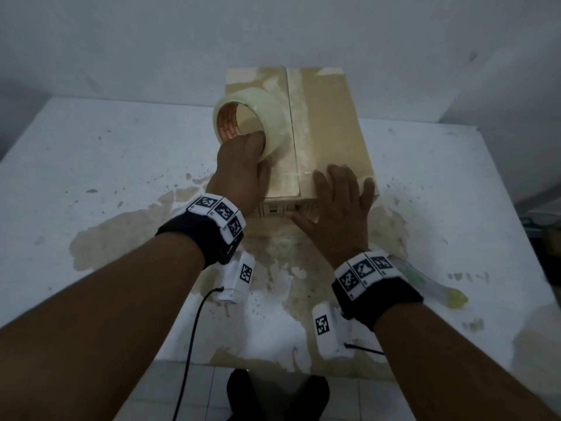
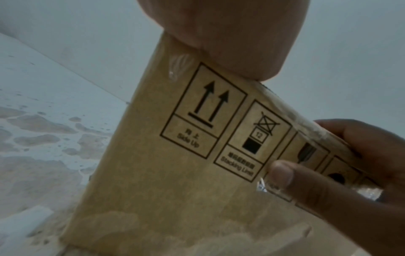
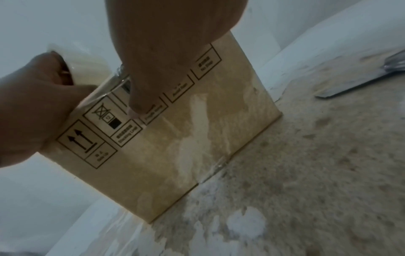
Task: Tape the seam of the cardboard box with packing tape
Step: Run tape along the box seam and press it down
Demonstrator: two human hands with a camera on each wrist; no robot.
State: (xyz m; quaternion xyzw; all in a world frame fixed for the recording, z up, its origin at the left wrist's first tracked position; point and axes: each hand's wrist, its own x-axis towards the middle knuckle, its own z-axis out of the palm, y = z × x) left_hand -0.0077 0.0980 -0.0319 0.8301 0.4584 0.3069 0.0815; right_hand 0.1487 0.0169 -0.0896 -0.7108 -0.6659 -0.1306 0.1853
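Observation:
A brown cardboard box (image 1: 331, 126) stands on the table, its top seam (image 1: 292, 123) running away from me. My left hand (image 1: 247, 165) grips a roll of clear packing tape (image 1: 258, 117) upright on the box's left flap, with a finger hooked into the core. My right hand (image 1: 337, 202) lies flat on the near right end of the box top. Its thumb (image 3: 138, 105) presses on the printed front face (image 2: 175, 173), where a clear tape strip (image 2: 271, 187) shows beside the thumb (image 2: 282, 173). The roll (image 3: 87, 69) and left hand (image 3: 32, 112) show again in the right wrist view.
The white table (image 1: 91, 177) has worn brown patches and ends close to me. A tool with a green and yellow handle (image 1: 425, 284) lies to the right of my right wrist; its metal blade (image 3: 361, 83) shows near the box. A wall stands behind.

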